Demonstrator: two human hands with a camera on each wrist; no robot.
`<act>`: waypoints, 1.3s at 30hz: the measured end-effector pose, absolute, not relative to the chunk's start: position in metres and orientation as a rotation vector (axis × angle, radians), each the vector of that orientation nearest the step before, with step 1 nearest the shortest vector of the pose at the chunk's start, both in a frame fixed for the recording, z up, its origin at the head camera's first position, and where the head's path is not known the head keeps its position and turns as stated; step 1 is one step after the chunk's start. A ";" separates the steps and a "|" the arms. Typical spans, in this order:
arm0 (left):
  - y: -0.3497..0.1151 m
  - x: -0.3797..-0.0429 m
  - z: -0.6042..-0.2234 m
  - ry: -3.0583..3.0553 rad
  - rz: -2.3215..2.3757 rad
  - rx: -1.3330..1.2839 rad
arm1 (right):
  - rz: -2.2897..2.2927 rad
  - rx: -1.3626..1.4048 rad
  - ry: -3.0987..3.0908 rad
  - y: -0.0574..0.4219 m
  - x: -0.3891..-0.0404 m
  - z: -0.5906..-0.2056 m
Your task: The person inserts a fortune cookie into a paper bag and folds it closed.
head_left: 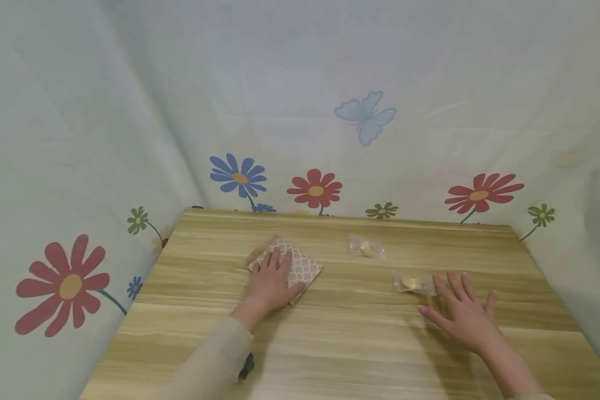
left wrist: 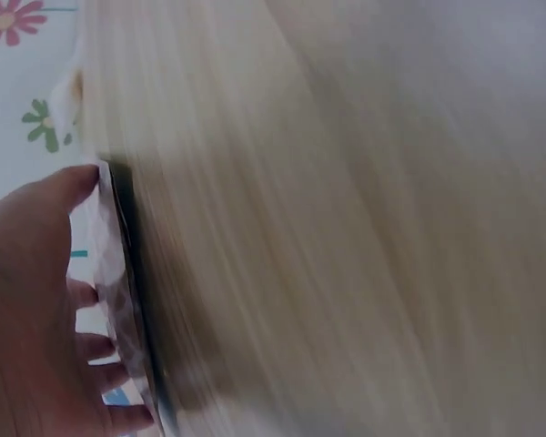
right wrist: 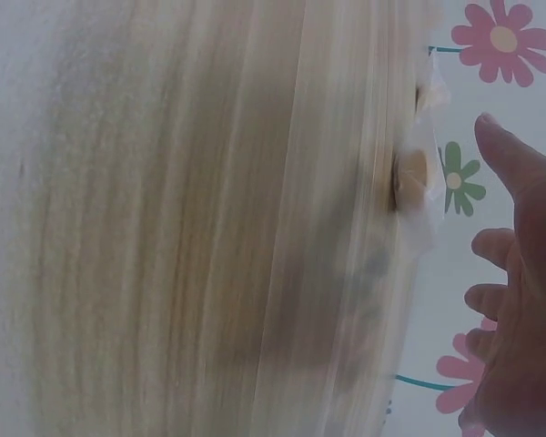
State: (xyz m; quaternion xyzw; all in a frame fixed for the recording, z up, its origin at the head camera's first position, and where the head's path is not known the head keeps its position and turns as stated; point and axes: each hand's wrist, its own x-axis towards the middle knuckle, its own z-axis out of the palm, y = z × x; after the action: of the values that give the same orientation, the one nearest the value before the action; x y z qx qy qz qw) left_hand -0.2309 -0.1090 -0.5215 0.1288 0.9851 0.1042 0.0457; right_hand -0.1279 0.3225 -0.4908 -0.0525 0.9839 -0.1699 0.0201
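My left hand [head_left: 270, 283] rests on a flat square piece [head_left: 304, 269] with a pink-and-white lattice pattern, lying on the wooden table. In the left wrist view the piece [left wrist: 123, 291] appears edge-on with a dark underside, and my thumb and fingertips touch its patterned face. My right hand [head_left: 467, 316] is spread above the table with nothing in it. Just left of its fingers lies a small clear packet [head_left: 411, 283] with something yellowish inside. A second similar packet [head_left: 367, 246] lies farther back. In the right wrist view one packet [right wrist: 417, 177] shows near the thumb, apart from it.
The wood-grain table [head_left: 350, 344] ends at the back against a pale curtain [head_left: 280, 83] printed with flowers and a butterfly. This fabric also runs along both sides. A small dark object [head_left: 246, 366] shows beside my left sleeve.
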 end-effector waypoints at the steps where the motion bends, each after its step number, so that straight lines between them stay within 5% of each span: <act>1: -0.111 -0.231 -0.521 2.995 0.313 0.420 | -0.528 -0.165 3.052 0.322 -0.128 -0.490; 15: -0.145 -0.237 -0.517 2.820 0.213 0.946 | -0.580 -0.218 3.045 0.315 -0.134 -0.487; 27: -0.154 -0.235 -0.512 2.761 0.231 1.077 | -0.584 -0.261 3.039 0.301 -0.138 -0.487; 39: -0.101 -0.211 -0.501 2.949 0.439 0.499 | -0.595 -0.302 3.034 0.292 -0.141 -0.483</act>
State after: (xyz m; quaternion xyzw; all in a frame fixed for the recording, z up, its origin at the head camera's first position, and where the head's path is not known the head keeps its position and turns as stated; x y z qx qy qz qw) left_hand -0.2112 -0.1012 -0.5009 0.1646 0.9738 0.1449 0.0596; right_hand -0.1409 0.2920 -0.4825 -0.0971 0.9765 -0.1916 0.0175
